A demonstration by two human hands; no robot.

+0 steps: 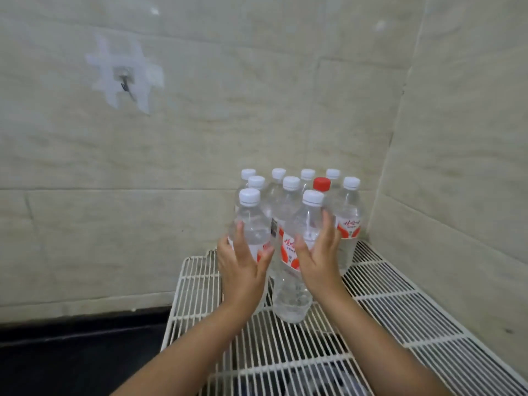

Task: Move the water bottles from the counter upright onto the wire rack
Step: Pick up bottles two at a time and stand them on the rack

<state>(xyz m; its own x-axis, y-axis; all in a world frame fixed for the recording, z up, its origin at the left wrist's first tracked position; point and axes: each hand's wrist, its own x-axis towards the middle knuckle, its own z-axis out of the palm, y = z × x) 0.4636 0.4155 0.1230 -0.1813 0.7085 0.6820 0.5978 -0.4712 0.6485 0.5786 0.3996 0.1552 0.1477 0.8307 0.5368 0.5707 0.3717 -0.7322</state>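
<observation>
Our left hand (243, 267) and right hand (317, 258), fingers spread open, flank two clear plastic water bottles (297, 252) standing cap-up on the white wire rack (385, 295).

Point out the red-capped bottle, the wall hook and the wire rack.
red-capped bottle (321, 184): head view, on its red cap.
wall hook (125, 81): head view, on the metal hook.
wire rack (380, 284): head view, on bare wires at right.
</observation>
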